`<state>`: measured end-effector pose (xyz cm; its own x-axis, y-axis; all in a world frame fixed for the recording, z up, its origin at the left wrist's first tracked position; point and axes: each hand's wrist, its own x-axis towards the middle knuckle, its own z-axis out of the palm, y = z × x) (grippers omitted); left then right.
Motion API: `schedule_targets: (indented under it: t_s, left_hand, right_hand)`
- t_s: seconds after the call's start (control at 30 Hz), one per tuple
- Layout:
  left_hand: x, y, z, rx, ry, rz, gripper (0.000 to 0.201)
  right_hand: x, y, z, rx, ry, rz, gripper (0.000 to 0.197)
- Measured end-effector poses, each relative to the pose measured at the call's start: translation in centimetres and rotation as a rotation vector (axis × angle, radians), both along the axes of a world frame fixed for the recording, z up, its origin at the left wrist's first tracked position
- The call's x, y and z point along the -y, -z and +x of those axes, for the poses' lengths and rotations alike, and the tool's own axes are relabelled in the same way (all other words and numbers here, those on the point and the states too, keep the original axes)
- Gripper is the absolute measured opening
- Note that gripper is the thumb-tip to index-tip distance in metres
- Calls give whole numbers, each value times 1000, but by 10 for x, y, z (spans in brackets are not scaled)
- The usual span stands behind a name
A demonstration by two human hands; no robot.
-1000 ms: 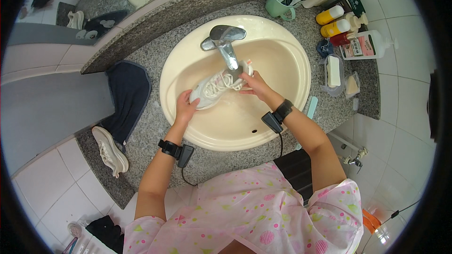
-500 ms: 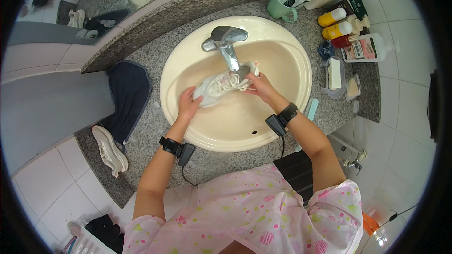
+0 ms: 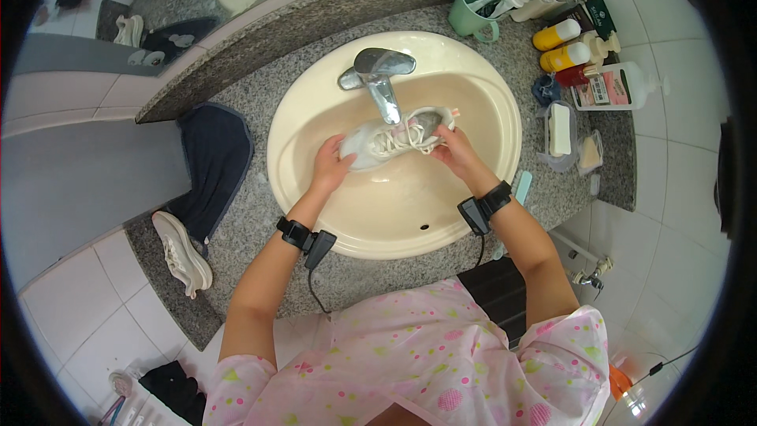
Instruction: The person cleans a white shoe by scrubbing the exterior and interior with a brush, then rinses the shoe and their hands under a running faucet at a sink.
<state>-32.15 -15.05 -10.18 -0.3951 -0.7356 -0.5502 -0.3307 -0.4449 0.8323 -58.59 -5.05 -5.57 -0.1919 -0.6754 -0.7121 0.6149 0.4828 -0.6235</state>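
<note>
White shoe [image 3: 377,144] is held within the basin [image 3: 371,217], beneath the faucet [image 3: 383,95] at 12 o'clock — left hand [image 3: 333,164] clasping the toe at 9 o'clock, right hand [image 3: 460,155] pinching the heel collar at 3 o'clock, apparently to steady both ends.

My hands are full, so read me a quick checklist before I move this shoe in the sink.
1. Left hand on the shoe: ok, at the toe.
2. Right hand on the shoe: ok, at the opening.
3. Shoe by the tap: ok, spout tip overlaps it in view.
4. Water running: cannot tell.
5. Right wrist box clear of the sink: not ok, it overlaps the rim in view.
6. Other shoe off the sink: ok, on the counter.
</note>
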Motion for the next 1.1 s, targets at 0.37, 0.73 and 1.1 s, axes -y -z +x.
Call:
schedule_targets:
  t_s: [0.37, 0.73, 1.1]
  left_hand:
    - [0, 3, -16, -100, 34, -87, 59]
    - [-5, -26, -25, -185, -69, 286, 51]
    - [-11, -17, 17, 198, -66, -409, 43]
  right_hand:
    - [-5, -5, -13, -26, 63, -84, 43]
    - [-8, 4, -11, 144, 50, -32, 48]
    - [-66, -48, -23, -855, -394, -3, 37]
